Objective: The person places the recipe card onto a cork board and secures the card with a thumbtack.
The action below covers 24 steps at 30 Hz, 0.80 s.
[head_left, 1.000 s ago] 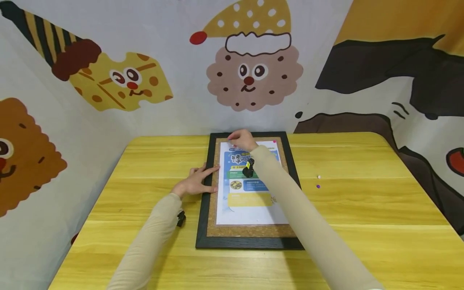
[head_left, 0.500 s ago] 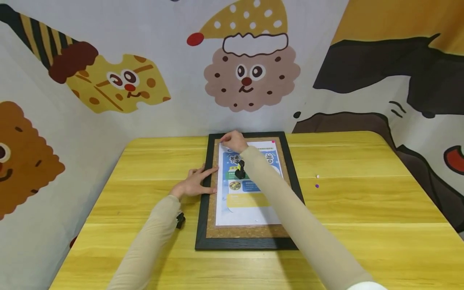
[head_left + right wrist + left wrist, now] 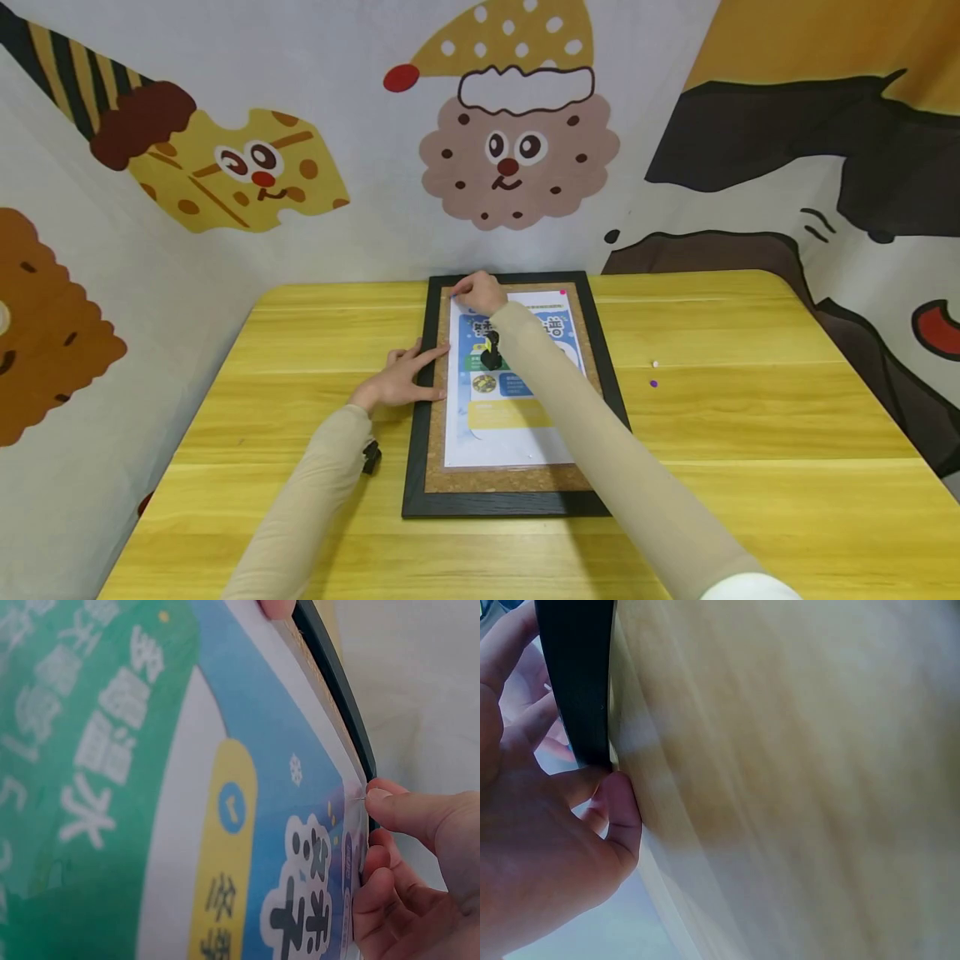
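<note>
A black-framed cork board (image 3: 510, 481) lies on the table with a printed poster (image 3: 495, 446) on it. At the poster's top left corner my right hand (image 3: 482, 292) pinches a pushpin; its thin needle (image 3: 358, 799) shows against the sheet in the right wrist view. The pin's head is mostly hidden by thumb and finger, with a bit of blue showing in the head view. My left hand (image 3: 401, 379) rests on the board's left side, fingers spread across the black frame (image 3: 577, 682). A pink pushpin (image 3: 562, 292) sits at the poster's top right corner.
On the table right of the board lie a white pushpin (image 3: 655, 363) and a purple one (image 3: 653, 383). A tiny pale spot (image 3: 530, 456) shows near the poster's lower edge. A cartoon-printed cloth (image 3: 360, 242) hangs behind the yellow wooden table (image 3: 750, 517).
My right hand has moved left along the poster's top edge to its left corner, the pin in its fingers. My left hand has stayed on the board's left side.
</note>
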Tool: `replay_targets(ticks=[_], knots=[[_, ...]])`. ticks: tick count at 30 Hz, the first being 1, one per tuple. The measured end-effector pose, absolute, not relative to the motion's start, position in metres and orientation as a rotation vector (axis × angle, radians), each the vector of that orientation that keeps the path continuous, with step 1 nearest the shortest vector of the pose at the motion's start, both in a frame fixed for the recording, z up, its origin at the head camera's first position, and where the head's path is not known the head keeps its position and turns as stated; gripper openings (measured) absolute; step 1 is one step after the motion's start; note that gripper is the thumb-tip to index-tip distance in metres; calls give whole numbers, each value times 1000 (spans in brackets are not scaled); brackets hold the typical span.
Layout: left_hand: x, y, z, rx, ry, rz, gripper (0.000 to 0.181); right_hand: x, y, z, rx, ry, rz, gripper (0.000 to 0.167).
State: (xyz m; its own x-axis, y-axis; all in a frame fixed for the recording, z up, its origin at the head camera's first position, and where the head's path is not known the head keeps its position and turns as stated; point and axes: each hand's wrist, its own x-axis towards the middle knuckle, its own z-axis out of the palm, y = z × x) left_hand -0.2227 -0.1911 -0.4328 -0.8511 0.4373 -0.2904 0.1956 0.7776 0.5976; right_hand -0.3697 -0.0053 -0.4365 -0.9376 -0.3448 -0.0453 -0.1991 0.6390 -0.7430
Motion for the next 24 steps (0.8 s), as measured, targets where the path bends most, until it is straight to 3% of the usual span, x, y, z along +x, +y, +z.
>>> replay_targets(ticks=[24], knots=[[-221, -192, -434, 487, 2559, 783, 80, -374, -7, -446, -424, 2771, -1141, 13]])
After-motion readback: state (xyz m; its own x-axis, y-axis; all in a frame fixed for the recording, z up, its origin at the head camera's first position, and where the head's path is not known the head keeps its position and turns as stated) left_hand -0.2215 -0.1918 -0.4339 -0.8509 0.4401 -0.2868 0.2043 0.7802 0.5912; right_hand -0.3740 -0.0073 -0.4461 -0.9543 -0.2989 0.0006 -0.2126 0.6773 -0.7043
